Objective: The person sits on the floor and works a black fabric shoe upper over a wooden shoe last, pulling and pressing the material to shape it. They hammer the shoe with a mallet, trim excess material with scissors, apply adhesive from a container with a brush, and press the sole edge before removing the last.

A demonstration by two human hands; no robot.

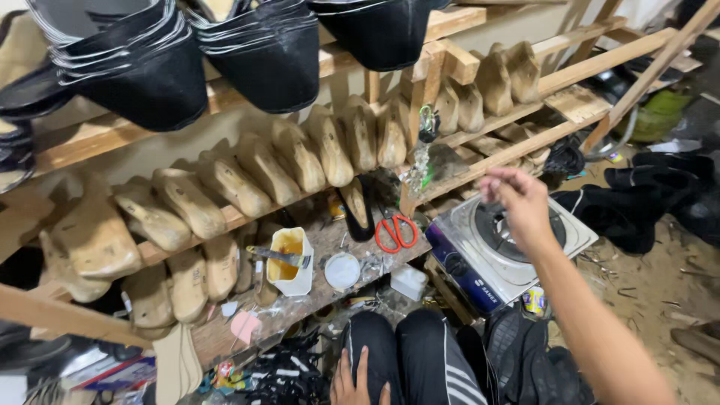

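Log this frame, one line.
left hand: resting on knee | right hand: raised over stove, fingers pinched, grip unclear | scissors: on shelf

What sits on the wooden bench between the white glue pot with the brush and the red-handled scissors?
In the head view, a round white lid lies between the white glue pot and the red-handled scissors.

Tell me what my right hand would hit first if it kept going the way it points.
Probably the wooden shelf post beyond the right hand, though depth is unclear; the stove lies below it.
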